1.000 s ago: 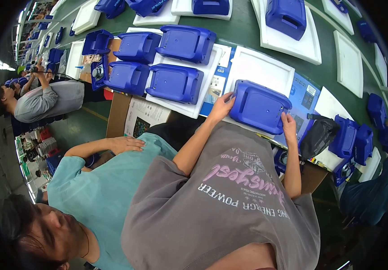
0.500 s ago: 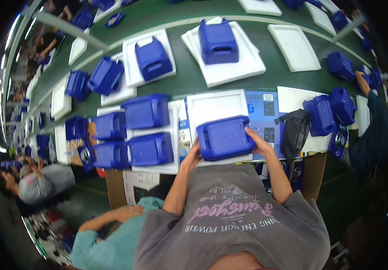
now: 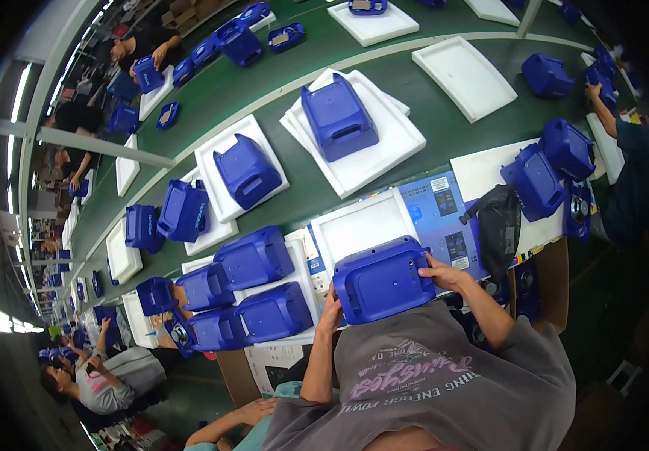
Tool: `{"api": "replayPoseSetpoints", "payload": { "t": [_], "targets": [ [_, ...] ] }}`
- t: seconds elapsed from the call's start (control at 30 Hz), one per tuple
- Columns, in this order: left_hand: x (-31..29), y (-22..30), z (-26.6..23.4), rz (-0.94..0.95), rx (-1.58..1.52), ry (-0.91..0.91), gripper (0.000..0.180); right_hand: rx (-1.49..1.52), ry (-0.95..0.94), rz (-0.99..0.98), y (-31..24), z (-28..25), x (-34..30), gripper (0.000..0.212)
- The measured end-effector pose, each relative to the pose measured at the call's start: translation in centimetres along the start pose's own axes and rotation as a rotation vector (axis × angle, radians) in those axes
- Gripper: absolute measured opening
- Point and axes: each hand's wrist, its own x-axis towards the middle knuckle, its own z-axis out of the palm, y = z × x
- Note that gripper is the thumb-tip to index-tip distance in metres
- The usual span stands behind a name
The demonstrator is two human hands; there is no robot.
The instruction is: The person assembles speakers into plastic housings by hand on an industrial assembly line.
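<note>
A blue plastic housing (image 3: 385,289) is in both my hands, just in front of me at the table's near edge. Its broad face with a recessed panel is turned up toward me. My left hand (image 3: 330,310) grips its left end. On the right end, my right hand (image 3: 445,275) is closed with the thumb on top. Behind the housing, partly covered by it, lies a white foam tray (image 3: 366,223). To the left, several similar blue housings (image 3: 273,310) stand in rows on white foam.
A black pouch (image 3: 499,229) lies right of the blue printed cardboard (image 3: 433,199). Farther right are more housings (image 3: 533,183) and a co-worker's arm (image 3: 603,113). Beyond runs a green conveyor (image 3: 264,98) with foam trays and housings. A person in teal (image 3: 283,406) sits close on my left.
The whole view has turned and shifted, so the scene sits tilted. The housing stays in both hands, and its near side is now nearer my body.
</note>
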Motion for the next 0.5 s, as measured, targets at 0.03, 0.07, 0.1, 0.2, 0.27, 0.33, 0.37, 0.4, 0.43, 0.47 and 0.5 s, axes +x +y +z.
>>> {"api": "replayPoseSetpoints", "payload": {
  "t": [0.03,0.07,0.1,0.2,0.27,0.33,0.37,0.4,0.43,0.47,0.5],
  "targets": [
    [0.2,1.1,0.1,0.001,0.001,0.0,0.105,0.0,-0.001,-0.002,-0.7,0.7,-0.2,0.108],
    [0.5,2.2,0.2,0.009,0.041,-0.016,0.107,-0.015,0.014,-0.076,-1.3,1.1,-0.5,0.11],
    [1.0,3.2,0.5,0.014,0.082,-0.032,0.11,-0.029,0.029,-0.151,-1.8,1.2,-0.5,0.112],
    [2.4,10.0,6.9,0.112,0.233,-0.071,0.115,-0.013,0.102,-0.241,-4.8,-0.4,-2.3,0.106],
    [5.1,14.1,11.6,0.196,0.354,-0.106,0.115,0.085,0.329,-0.29,-6.3,-3.0,-2.5,0.093],
    [10.0,17.4,16.5,0.26,0.441,-0.11,0.113,0.287,0.406,-0.407,-8.6,-7.5,-1.8,0.068],
    [13.1,18.9,19.3,0.316,0.489,-0.118,0.112,0.432,0.333,-0.492,-10.7,-9.7,-1.7,0.056],
    [15.8,20.7,22.9,0.347,0.519,-0.152,0.111,0.497,0.283,-0.62,-12.4,-12.1,-1.8,0.047],
    [18.6,22.8,26.6,0.389,0.547,-0.178,0.109,0.551,0.22,-0.75,-14.6,-14.2,-1.4,0.039],
    [21.8,24.7,29.4,0.425,0.593,-0.189,0.107,0.582,0.207,-0.839,-17.2,-15.2,-0.7,0.039],
    [25.2,26.2,32.0,0.463,0.636,-0.202,0.105,0.607,0.195,-0.931,-20.2,-16.0,-0.2,0.039]
  ]
}}
